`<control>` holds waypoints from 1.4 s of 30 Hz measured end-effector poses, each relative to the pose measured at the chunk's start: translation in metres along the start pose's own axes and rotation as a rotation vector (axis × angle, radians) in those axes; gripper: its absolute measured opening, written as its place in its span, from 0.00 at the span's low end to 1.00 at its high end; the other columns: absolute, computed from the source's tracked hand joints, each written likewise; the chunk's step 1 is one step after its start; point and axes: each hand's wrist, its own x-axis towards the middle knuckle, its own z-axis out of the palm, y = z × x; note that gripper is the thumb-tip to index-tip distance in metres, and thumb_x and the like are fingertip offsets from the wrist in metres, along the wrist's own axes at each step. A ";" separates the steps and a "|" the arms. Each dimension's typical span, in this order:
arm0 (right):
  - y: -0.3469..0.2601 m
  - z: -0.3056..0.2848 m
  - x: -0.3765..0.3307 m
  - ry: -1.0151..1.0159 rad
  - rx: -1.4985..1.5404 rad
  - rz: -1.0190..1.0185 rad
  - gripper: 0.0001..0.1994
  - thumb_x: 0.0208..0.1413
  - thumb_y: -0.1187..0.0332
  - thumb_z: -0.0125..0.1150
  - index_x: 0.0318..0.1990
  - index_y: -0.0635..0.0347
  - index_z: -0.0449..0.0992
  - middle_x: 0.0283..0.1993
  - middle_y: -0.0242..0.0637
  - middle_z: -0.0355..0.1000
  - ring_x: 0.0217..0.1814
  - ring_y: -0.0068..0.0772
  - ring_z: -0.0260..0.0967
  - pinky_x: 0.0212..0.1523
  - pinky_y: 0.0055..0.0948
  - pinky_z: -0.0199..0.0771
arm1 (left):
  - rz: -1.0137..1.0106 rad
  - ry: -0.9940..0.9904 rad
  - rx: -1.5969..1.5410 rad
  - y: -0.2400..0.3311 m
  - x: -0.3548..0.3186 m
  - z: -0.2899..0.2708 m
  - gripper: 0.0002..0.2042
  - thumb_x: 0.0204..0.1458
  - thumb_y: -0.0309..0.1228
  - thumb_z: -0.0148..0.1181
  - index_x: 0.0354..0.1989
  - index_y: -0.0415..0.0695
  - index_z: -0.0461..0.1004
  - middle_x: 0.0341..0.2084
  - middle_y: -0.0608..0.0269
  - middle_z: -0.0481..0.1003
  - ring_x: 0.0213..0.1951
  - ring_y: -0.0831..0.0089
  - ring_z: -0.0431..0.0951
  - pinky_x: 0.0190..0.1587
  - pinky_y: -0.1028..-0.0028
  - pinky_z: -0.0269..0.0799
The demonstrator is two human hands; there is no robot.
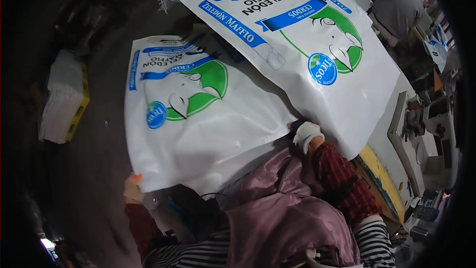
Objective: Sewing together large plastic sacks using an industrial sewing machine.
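Note:
A large white printed sack, with a green oval and a pig's face on it, is stretched out in front of me. My left hand grips its near left corner, fingers closed, with something orange at a fingertip. At the near right corner of the same sack, my right hand, in a white and dark glove, is closed on the edge. Just beyond that hand lies a stack of matching white sacks, its top one face up and partly above the held sack.
On the left, a pile of white sacks rests by a yellow pallet-like edge. A worn yellow table edge and a grey-white machine are on the right. Another person in grey is at the far right.

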 end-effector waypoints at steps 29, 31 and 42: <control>0.086 0.164 0.039 0.339 0.809 0.186 0.16 0.44 0.55 0.52 0.37 0.52 0.76 0.40 0.42 0.73 0.41 0.42 0.70 0.44 0.38 0.69 | 0.090 -0.775 0.337 0.377 0.146 0.104 0.16 0.48 0.44 0.51 0.36 0.45 0.74 0.38 0.51 0.73 0.43 0.55 0.73 0.43 0.61 0.69; 0.090 0.179 0.003 0.371 0.905 0.191 0.16 0.45 0.54 0.52 0.38 0.52 0.76 0.41 0.41 0.73 0.42 0.42 0.70 0.44 0.38 0.68 | 0.487 -0.210 -0.109 0.453 0.180 0.059 0.10 0.50 0.34 0.50 0.34 0.41 0.71 0.26 0.48 0.73 0.28 0.53 0.74 0.32 0.63 0.70; 0.137 0.096 -0.183 0.034 1.052 0.045 0.34 0.34 0.52 0.57 0.55 0.47 0.62 0.46 0.55 0.66 0.48 0.60 0.63 0.47 0.43 0.65 | 0.901 0.103 -0.367 0.762 0.178 0.077 0.17 0.40 0.32 0.62 0.39 0.40 0.68 0.29 0.55 0.71 0.30 0.57 0.70 0.38 0.64 0.68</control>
